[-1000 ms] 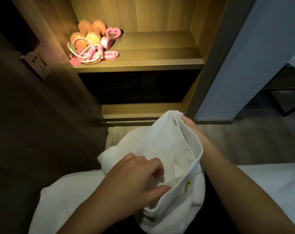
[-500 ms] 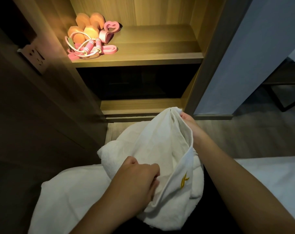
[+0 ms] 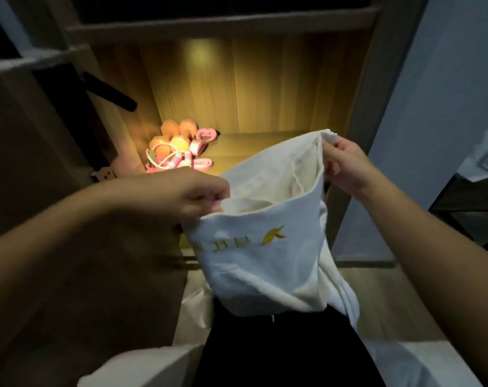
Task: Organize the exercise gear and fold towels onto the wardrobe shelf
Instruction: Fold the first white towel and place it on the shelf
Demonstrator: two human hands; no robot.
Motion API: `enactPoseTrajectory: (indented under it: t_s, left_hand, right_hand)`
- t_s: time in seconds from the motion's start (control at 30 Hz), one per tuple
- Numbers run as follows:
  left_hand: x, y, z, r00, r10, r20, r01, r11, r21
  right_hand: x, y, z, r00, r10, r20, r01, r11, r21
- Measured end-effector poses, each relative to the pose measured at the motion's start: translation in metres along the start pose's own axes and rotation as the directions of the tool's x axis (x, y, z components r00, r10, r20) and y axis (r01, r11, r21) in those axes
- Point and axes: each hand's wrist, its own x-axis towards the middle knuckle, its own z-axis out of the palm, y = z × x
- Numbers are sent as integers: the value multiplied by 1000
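I hold a white towel (image 3: 265, 263) with a yellow embroidered mark up in front of the wardrobe. My left hand (image 3: 198, 194) pinches its near top corner. My right hand (image 3: 346, 166) pinches the far top corner, and the cloth hangs doubled between them. On the lit wooden shelf (image 3: 251, 146) behind, at its left end, lie orange dumbbells (image 3: 170, 138), a pink and white jump rope (image 3: 170, 160) and a pink band (image 3: 201, 141).
The wardrobe's left side panel (image 3: 41, 169) carries a wall socket (image 3: 104, 174) and a dark handle (image 3: 108, 92). A blue-grey wall (image 3: 438, 121) stands at the right. More white cloth (image 3: 142, 367) lies low in front of me. The right part of the shelf is partly hidden by the towel.
Both hands have lifted the towel from my lap and spread its top edge apart. The view has tilted up, showing more of the wardrobe.
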Motion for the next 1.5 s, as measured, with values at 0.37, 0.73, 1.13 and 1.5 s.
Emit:
enactPoseTrajectory:
  t_s: [0.37, 0.73, 1.13, 1.5]
  left_hand:
    - [9, -34, -78, 843, -172, -510, 264, 958, 114]
    - [11, -38, -47, 663, 82, -744, 222, 928, 301]
    - [9, -30, 7, 791, 277, -546, -96, 937, 336]
    - [33, -36, 33, 762, -142, -632, 305, 939, 157]
  right_hand:
    - [39, -114, -43, 958, -255, -130, 235, 960, -153]
    - [48, -97, -52, 947, -263, -184, 247, 963, -103]
    - [37, -87, -34, 965, -220, -144, 200, 970, -142]
    - [27, -88, -23, 973, -219, -72, 202, 960, -193]
